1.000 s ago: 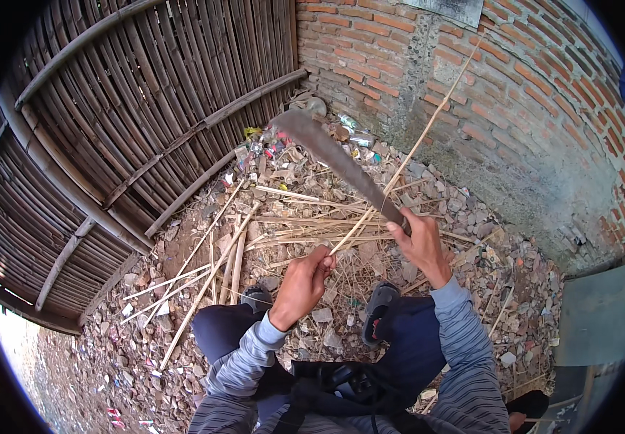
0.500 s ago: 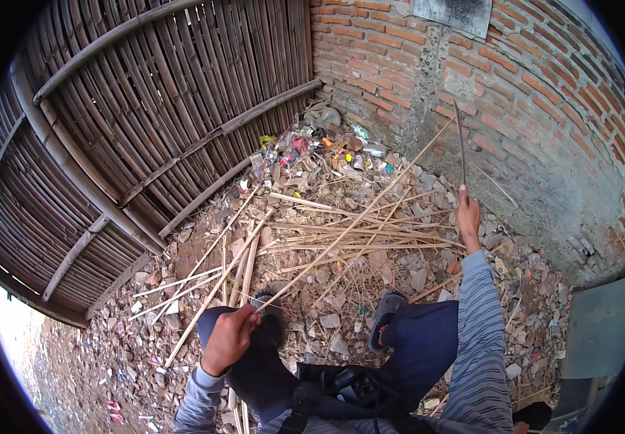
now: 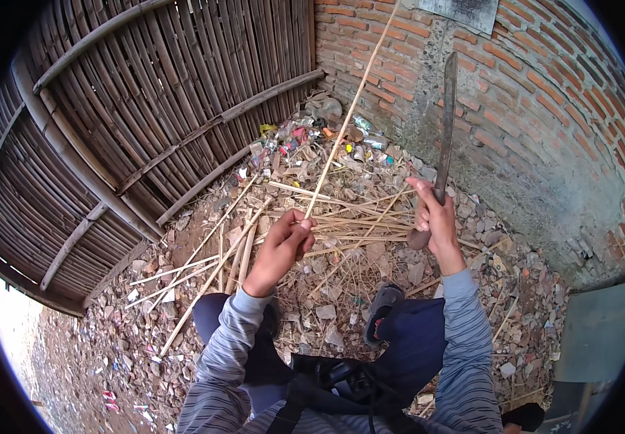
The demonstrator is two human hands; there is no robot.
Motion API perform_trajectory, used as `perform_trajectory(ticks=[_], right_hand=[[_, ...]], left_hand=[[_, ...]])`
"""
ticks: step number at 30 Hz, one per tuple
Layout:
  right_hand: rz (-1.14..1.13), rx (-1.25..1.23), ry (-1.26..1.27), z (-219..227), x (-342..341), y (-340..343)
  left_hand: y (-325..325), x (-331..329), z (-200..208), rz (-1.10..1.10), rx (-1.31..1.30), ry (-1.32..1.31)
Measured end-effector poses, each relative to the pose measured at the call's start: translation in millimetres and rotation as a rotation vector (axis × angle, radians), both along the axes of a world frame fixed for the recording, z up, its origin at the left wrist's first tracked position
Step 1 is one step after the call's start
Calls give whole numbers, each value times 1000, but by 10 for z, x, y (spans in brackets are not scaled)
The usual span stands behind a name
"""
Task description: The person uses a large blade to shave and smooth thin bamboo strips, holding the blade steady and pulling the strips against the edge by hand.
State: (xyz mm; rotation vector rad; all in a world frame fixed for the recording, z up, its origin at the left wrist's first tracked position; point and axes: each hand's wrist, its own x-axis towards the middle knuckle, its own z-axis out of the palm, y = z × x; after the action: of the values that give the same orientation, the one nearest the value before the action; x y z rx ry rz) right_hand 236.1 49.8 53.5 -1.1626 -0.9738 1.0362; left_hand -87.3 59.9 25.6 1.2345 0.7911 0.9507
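Observation:
My left hand [image 3: 283,246] pinches the lower end of a long, thin bamboo strip [image 3: 352,108]. The strip slants up and away, its far end reaching the top of the view against the brick wall. In my right hand [image 3: 437,220] is a machete [image 3: 447,119] with a long dark blade pointing up and a wooden handle. The index finger is stretched out while the other fingers stay around the handle. Blade and strip stand apart. Below and beyond both hands, a loose pile of split bamboo strips [image 3: 363,230] lies across the rubble.
Dark bamboo slats form a wall [image 3: 175,94] on the left, meeting a brick wall [image 3: 536,94] at the far corner. Mixed litter [image 3: 327,137] lies in that corner. More strips [image 3: 207,307] lie near my left leg. A grey panel [image 3: 598,333] leans at the right.
My left hand has risen toward the middle, and its strip now points more steeply up. My right hand has shifted left, the machete's broad blade side now showing and the index finger extended.

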Motion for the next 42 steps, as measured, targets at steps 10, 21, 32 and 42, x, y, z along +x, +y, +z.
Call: perform_trajectory(ticks=[10,21,32,42], right_hand=[[269,57,-65,-161,-653,-181],[233,45,-169,-249,-600,-155],[265,132,-189,-210,-556,-160],[336,121,-243,-122,-509,-225]], left_hand=[[-258,403,-169,-379,-145,-176],[-294,453,-177,-394,-160,-104],[-273,365,-136,-454,-191,-114],[-283,426,-233,-441,25,-93]])
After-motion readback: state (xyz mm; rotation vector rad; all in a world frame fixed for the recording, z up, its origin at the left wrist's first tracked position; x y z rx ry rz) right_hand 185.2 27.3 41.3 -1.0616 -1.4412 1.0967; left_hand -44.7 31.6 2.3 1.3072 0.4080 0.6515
